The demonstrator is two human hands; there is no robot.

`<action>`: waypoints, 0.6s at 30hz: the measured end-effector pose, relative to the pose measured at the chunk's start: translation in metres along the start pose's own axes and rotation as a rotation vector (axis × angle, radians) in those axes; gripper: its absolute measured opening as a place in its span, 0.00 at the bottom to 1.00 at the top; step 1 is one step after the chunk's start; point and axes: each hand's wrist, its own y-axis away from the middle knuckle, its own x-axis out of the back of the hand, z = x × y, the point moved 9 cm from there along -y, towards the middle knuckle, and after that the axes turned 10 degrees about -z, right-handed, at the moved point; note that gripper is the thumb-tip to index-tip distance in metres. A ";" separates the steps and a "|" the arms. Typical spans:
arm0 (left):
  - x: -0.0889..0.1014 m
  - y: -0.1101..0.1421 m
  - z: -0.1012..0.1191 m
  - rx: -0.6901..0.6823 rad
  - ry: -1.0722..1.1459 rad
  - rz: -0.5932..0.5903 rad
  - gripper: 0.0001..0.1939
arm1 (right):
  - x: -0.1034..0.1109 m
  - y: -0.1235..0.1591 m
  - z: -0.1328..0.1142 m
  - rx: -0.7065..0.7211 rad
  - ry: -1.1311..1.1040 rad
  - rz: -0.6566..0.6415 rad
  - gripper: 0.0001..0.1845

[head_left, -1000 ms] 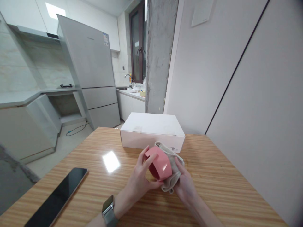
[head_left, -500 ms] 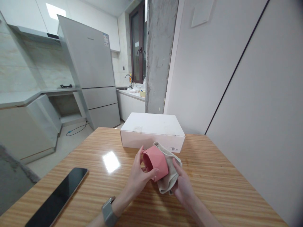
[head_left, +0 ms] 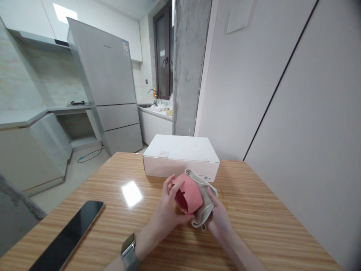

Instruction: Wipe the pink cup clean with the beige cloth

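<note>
A hollow pink faceted pot [head_left: 193,194] is tipped on its side above the table, its opening facing left toward me. My left hand [head_left: 170,207] grips its rim, fingers over the top and thumb underneath. Behind the pot's base lies a folded grey-beige cloth [head_left: 207,207], pressed against its far right side. My right hand [head_left: 218,214] clasps the cloth, thumb on the outside; its other fingers are mostly hidden below the cloth. A small dark notch shows at the pot's rim.
A white box [head_left: 182,154] stands just behind my hands on the wood-grained table [head_left: 270,226]. A dark-screened phone [head_left: 69,235] lies at the left. Farther back are a fridge [head_left: 109,75] and a sink counter [head_left: 155,113]; a wall rises at the right.
My left hand has shifted its hold, its fingers now reaching farther over the rim. The pot has turned, bringing the notch to the near side. The right hand keeps hold of the cloth.
</note>
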 end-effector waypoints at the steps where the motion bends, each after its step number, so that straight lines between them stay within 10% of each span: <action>1: -0.002 0.000 0.003 -0.035 -0.053 -0.010 0.46 | 0.002 0.000 -0.001 0.005 0.002 0.005 0.17; 18: -0.004 -0.001 -0.008 0.162 0.175 -0.033 0.48 | 0.000 -0.004 0.001 -0.020 -0.017 0.001 0.16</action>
